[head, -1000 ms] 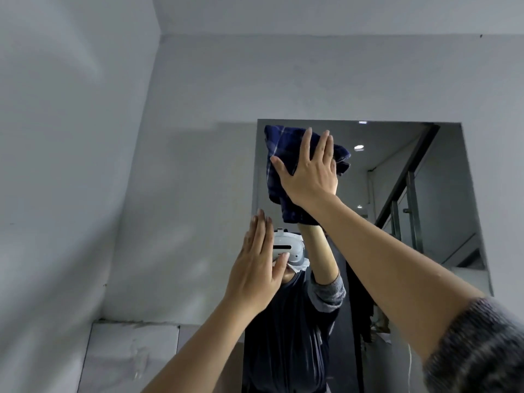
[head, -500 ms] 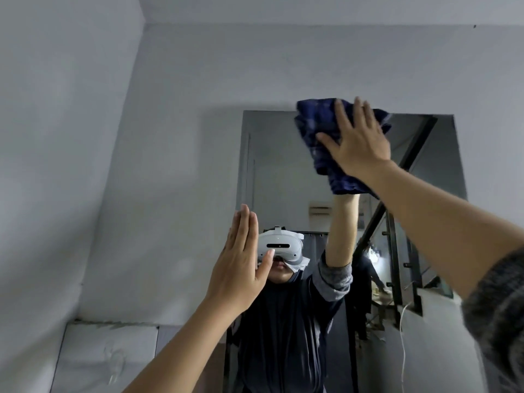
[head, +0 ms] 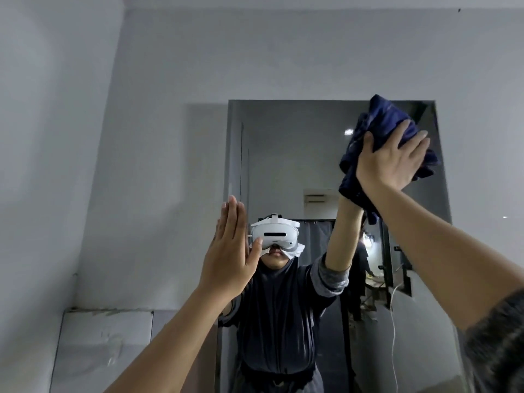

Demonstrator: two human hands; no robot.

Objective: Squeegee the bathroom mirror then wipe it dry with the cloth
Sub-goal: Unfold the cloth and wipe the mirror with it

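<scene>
The frameless bathroom mirror point(head: 286, 154) hangs on the grey wall ahead, above eye level. My right hand point(head: 390, 163) presses a crumpled dark blue cloth point(head: 377, 123) flat against the glass near the mirror's top right corner, palm on the cloth and fingers spread. My left hand point(head: 231, 251) is raised with fingers straight and together, flat by the mirror's left edge, holding nothing. No squeegee is visible.
The mirror reflects a person in dark clothes wearing a white headset, plus a stair rail and a doorway behind. A bare grey wall point(head: 158, 80) surrounds the mirror. Pale tiles point(head: 105, 344) start at lower left.
My right hand has swept the cloth rightward along the mirror's top, from the upper left to the top right corner. The left hand has stayed flat by the left edge.
</scene>
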